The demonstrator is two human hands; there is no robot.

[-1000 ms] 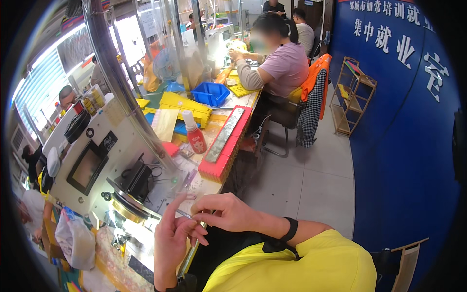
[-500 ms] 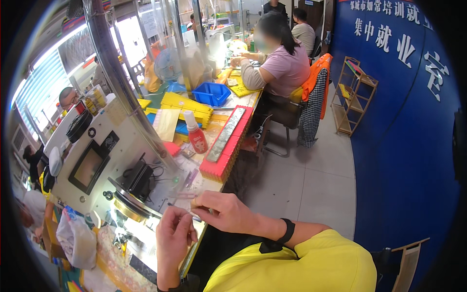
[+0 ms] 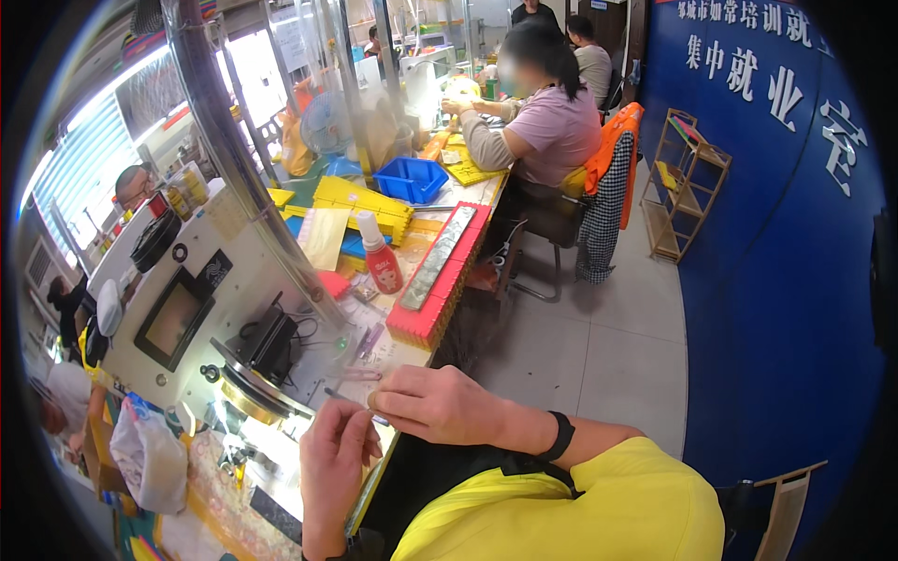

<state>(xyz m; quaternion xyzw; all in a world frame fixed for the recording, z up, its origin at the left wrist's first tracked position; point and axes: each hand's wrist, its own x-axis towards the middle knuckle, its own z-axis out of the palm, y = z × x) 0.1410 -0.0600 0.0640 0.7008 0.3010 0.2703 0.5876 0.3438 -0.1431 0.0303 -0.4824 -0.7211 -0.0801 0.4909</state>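
My left hand (image 3: 339, 447) is raised at the table's front edge, thumb and fingers pinched together. Close against it, my right hand (image 3: 432, 402) also pinches, with its fingers curled inward. Whatever lies between the fingertips is too small to make out. Just beyond the fingers, a thin dark stick-like tool (image 3: 334, 394) rests on the tabletop. Left of my hands stands a white machine (image 3: 154, 309) with a dark screen, a curved gold-coloured part (image 3: 251, 400) and a bright lamp glow beneath.
Farther along the table are a red stack of trays (image 3: 423, 323) bearing a grey strip (image 3: 438, 257), a red bottle (image 3: 383, 266), a blue bin (image 3: 412, 179) and yellow trays (image 3: 360, 208). A person (image 3: 557, 122) sits beyond. A wooden rack (image 3: 686, 187) stands by the blue wall.
The view has shifted slightly. My right hand's fingers are curled a little more inward at the pinch; both hands stay close together in nearly the same place.
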